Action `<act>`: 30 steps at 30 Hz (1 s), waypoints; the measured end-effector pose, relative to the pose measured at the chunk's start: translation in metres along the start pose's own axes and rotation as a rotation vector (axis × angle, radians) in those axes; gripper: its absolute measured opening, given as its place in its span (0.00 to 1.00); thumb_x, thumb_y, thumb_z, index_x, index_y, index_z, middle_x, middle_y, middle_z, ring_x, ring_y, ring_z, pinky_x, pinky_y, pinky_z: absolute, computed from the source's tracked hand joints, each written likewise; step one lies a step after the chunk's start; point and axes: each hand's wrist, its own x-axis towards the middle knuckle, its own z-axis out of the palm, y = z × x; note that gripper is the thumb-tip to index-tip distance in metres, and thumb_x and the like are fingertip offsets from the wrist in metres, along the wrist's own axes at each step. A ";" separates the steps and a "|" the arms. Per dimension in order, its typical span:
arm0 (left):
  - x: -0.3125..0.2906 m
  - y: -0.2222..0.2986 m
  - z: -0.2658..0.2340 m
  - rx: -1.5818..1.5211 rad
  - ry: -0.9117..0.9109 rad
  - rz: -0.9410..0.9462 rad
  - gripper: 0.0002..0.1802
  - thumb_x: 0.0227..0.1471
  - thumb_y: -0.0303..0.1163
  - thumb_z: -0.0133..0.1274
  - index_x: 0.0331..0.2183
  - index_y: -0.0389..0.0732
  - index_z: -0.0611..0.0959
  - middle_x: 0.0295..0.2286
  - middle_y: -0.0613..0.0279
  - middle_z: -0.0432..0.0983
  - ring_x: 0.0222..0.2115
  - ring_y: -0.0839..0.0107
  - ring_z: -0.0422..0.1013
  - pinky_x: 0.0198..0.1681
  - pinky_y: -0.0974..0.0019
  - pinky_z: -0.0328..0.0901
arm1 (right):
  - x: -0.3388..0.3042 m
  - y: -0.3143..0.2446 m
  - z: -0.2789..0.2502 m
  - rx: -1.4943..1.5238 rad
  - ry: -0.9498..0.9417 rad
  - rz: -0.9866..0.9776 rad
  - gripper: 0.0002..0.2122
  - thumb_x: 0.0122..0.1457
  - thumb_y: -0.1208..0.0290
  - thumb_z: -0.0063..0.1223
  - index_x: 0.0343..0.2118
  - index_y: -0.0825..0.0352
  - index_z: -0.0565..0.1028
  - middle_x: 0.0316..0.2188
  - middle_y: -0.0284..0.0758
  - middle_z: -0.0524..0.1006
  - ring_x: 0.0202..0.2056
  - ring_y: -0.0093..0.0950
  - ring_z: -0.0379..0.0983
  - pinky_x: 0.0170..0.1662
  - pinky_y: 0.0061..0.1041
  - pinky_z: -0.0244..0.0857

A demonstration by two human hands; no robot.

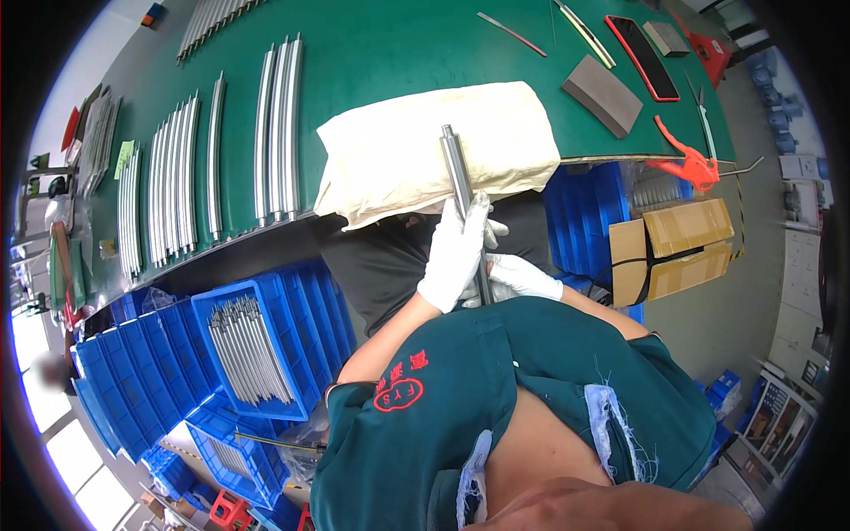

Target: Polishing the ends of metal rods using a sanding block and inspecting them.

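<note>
A grey metal rod (457, 166) with a narrow stepped end slants from a pale cream cloth (390, 146) toward my chest. My left hand (453, 257), in a white glove, is closed around the rod's middle. Lower down, my right hand (524, 278), also gloved in white, holds the rod near its close end; some of its fingers are hidden behind the rod. The rod's far end lies over the folded cloth at the edge of the green table (390, 53).
Rows of similar rods (279, 133) lie on the table's left. At right are a brown block (604, 96), a red-edged phone (642, 57) and an orange-handled air gun (691, 161). Below stand a blue crate of rods (297, 389) and an open cardboard box (686, 252).
</note>
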 end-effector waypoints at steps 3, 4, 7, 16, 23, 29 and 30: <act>0.001 -0.002 -0.001 0.027 -0.009 0.022 0.16 0.57 0.41 0.40 0.32 0.35 0.69 0.11 0.64 0.62 0.21 0.72 0.71 0.22 0.73 0.62 | -0.001 0.000 -0.001 0.083 -0.044 0.029 0.18 0.59 0.66 0.41 0.49 0.70 0.61 0.46 0.45 0.67 0.48 0.37 0.65 0.49 0.37 0.62; 0.001 -0.001 -0.001 0.027 -0.010 0.022 0.16 0.57 0.41 0.40 0.32 0.35 0.69 0.11 0.64 0.62 0.21 0.72 0.71 0.22 0.73 0.62 | -0.001 -0.001 0.000 0.141 -0.085 0.045 0.18 0.59 0.66 0.41 0.49 0.71 0.61 0.46 0.45 0.67 0.48 0.37 0.65 0.49 0.36 0.62; 0.001 -0.002 0.000 0.026 -0.009 0.012 0.16 0.56 0.41 0.41 0.32 0.35 0.69 0.11 0.65 0.62 0.21 0.72 0.71 0.23 0.73 0.62 | 0.000 0.002 0.000 0.109 -0.073 -0.006 0.18 0.60 0.65 0.41 0.49 0.71 0.61 0.46 0.44 0.67 0.48 0.36 0.65 0.49 0.36 0.62; -0.001 0.010 0.001 -0.065 -0.075 -0.033 0.17 0.55 0.42 0.44 0.31 0.35 0.68 0.12 0.66 0.62 0.19 0.73 0.70 0.22 0.73 0.63 | 0.000 0.001 -0.005 0.080 -0.001 -0.011 0.19 0.58 0.65 0.43 0.48 0.72 0.62 0.45 0.41 0.68 0.46 0.35 0.66 0.48 0.36 0.63; -0.025 0.035 -0.024 -0.285 -0.090 -0.028 0.21 0.54 0.42 0.46 0.16 0.40 0.66 0.06 0.70 0.52 0.04 0.77 0.51 0.08 0.72 0.55 | -0.001 -0.049 0.044 -1.089 0.038 -0.089 0.15 0.55 0.67 0.49 0.42 0.70 0.71 0.39 0.37 0.74 0.41 0.22 0.68 0.46 0.22 0.61; -0.033 0.053 -0.071 0.253 0.282 0.298 0.18 0.50 0.34 0.51 0.13 0.39 0.71 0.08 0.68 0.62 0.06 0.81 0.55 0.10 0.76 0.52 | 0.009 -0.082 0.109 -0.813 -0.051 -0.339 0.21 0.51 0.73 0.51 0.49 0.71 0.66 0.30 0.34 0.73 0.32 0.20 0.68 0.39 0.20 0.63; -0.026 0.036 -0.087 0.387 0.354 0.380 0.15 0.45 0.34 0.57 0.15 0.38 0.74 0.12 0.64 0.70 0.11 0.74 0.64 0.16 0.71 0.59 | 0.015 -0.081 0.121 -0.807 -0.073 -0.333 0.21 0.51 0.73 0.51 0.49 0.71 0.66 0.30 0.34 0.73 0.32 0.20 0.68 0.39 0.20 0.63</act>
